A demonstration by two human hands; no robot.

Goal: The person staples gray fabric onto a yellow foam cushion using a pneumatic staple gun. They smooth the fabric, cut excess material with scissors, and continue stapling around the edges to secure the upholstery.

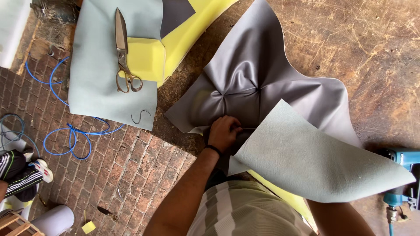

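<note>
A shiny grey leatherette sheet (258, 74) lies on the worn wooden table (372, 43), its folds drawn into a tufted point at the middle. My left hand (224, 131), a black band at its wrist, is closed on the sheet's gathered near edge just below that point. A corner of the sheet is turned over, showing its pale backing (306, 153). My right forearm runs under this flap and the hand itself is hidden. Yellow foam (284, 192) peeks out under the flap's near edge.
Large metal scissors (122, 52) rest on a pale grey sheet (100, 87) and a yellow foam block (148, 57) at the far left. A blue power tool (404, 175) sits at the right edge. A blue hose (70, 135) and another person's leg (22, 170) are on the brick floor.
</note>
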